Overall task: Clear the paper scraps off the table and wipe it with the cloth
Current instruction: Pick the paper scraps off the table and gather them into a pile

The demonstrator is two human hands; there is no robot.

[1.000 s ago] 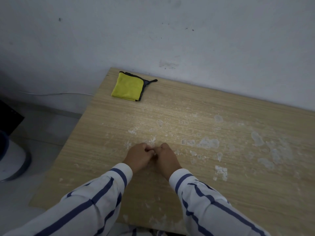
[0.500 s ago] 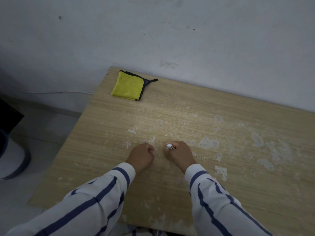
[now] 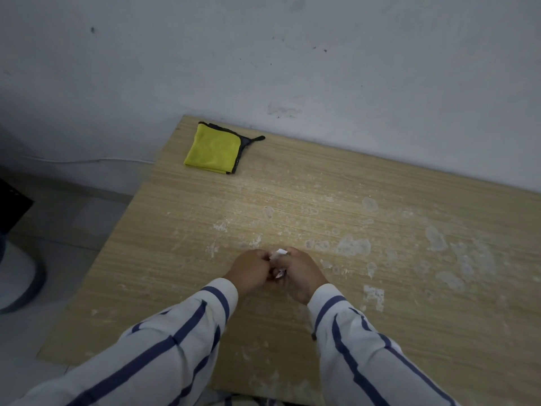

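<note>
The cloth (image 3: 212, 149) lies on the far left corner of the table (image 3: 409, 317) by the wall (image 3: 322, 68), and well apart, nearer the front, the left hand (image 3: 251, 271) and right hand (image 3: 303, 272) meet with paper scraps (image 3: 281, 252) between them.

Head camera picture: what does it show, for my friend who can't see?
The right hand pinches white paper scraps, the left hand curled against it, above a stained table. A folded yellow cloth lies at its far left corner.

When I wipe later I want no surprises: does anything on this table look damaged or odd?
Yes: pale, flaky patches blotch the table across its middle and right side, as if the surface has peeled or residue dried there.
</note>
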